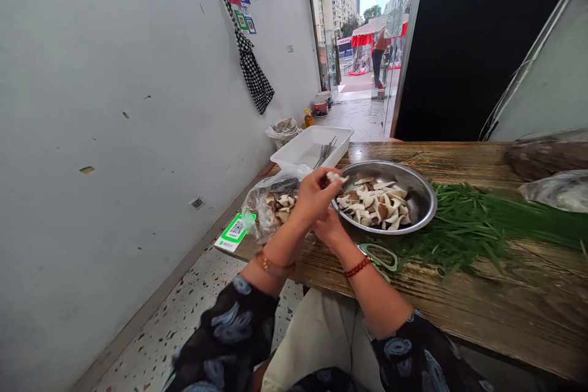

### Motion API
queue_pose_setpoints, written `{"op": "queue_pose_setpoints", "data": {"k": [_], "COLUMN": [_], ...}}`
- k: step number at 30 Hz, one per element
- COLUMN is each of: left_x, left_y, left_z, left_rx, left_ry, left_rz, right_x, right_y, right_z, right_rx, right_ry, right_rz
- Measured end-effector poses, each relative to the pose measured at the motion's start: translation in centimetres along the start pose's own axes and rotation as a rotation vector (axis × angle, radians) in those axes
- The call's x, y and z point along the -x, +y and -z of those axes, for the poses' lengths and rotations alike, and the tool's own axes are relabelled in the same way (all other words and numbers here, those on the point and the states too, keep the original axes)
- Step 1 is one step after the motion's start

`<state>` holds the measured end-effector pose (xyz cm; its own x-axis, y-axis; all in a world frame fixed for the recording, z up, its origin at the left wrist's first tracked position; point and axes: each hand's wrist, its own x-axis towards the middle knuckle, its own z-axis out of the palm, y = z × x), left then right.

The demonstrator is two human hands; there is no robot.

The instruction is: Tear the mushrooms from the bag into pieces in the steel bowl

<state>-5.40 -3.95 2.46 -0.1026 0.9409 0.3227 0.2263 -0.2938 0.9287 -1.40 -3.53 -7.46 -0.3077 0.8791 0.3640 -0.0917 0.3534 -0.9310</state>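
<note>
Pinching a pale mushroom piece (337, 178), the left hand (316, 195) is hovering beside the bowl's (420, 199) left rim, its grip closing narrowly around the piece. The right hand (329, 229) is resting just below, partly covered, so what its grip is holding I cannot tell. More mushrooms (374, 202) are lying heaped in the bowl, and others are showing in a clear bag (261, 220) left of the hands. Greens (468, 226) are spreading over the bench (459, 300) to the bowl's right. Beyond, a white tray (298, 152) is holding thin sticks (326, 153).
</note>
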Motion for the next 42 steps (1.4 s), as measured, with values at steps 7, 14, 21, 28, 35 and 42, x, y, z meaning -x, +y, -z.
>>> {"op": "queue_pose_setpoints", "data": {"k": [7,14,21,28,35,42], "left_x": [-1.2,3.0,5.8,6.5,6.8,6.9], "left_y": [0.2,-3.9,-8.1,-8.6,-7.7,-5.8], "left_z": [1.0,9.0,11.4,11.1,11.7,10.6], "left_rx": [-0.057,-0.268,-1.068,-1.125,-0.865,-0.614], "left_ry": [-0.14,-0.05,-0.179,-0.213,-0.054,-0.001], "left_rz": [0.011,0.147,0.011,0.029,0.055,0.02], "right_x": [-0.1,0.2,0.4,0.7,0.9,1.3], "right_y": [0.4,1.3,2.0,1.7,-0.3,-1.5], "right_z": [0.5,0.3,0.3,0.2,0.7,0.3], "right_rx": [-0.021,-0.076,-0.011,0.067,0.202,0.362], "right_ry": [0.023,0.031,0.007,-0.031,-0.036,-0.113], "right_rz": [-0.046,-0.042,-0.049,-0.024,0.19,0.384]}}
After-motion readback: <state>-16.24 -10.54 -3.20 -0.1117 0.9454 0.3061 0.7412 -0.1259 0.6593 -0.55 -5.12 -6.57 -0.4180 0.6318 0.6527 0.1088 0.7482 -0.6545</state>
